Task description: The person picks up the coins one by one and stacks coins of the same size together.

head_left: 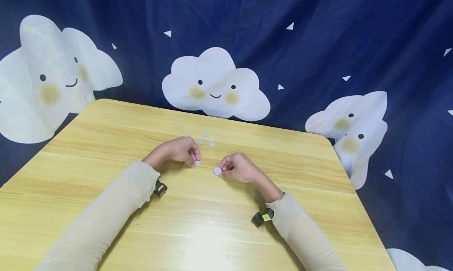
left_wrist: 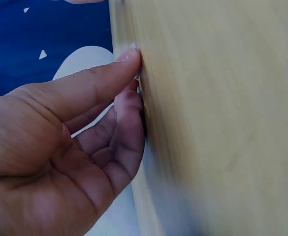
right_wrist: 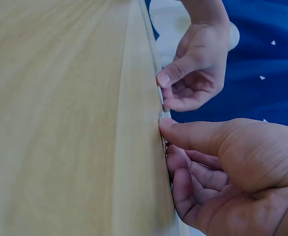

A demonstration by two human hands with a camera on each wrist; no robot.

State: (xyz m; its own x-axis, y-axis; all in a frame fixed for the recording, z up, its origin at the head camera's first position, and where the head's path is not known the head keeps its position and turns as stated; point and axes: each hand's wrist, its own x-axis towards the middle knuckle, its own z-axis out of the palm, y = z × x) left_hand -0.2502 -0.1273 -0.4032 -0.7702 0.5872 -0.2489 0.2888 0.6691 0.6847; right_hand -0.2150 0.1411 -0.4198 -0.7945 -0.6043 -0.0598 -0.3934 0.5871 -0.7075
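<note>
My left hand point(head_left: 182, 150) pinches a small pale round disc point(head_left: 197, 163) between thumb and fingertips, low over the wooden tabletop. To its right, my right hand point(head_left: 240, 168) holds another pale disc point(head_left: 217, 171) by its edge, thumb nearest me and curled fingers behind. In the right wrist view the two hands face each other close to the table surface, with the disc edge point(right_wrist: 164, 114) showing at the right thumb tip. The left wrist view shows only a sliver of the left disc point(left_wrist: 134, 45) at the thumb tip; the fingers hide the rest.
Beyond the hands lie three more pale discs, the farthest disc point(head_left: 206, 134) above a left disc point(head_left: 201, 142) and a right disc point(head_left: 212, 144). The wooden table point(head_left: 198, 220) ends at a dark blue curtain point(head_left: 269, 39) printed with clouds. Both wrists wear black devices.
</note>
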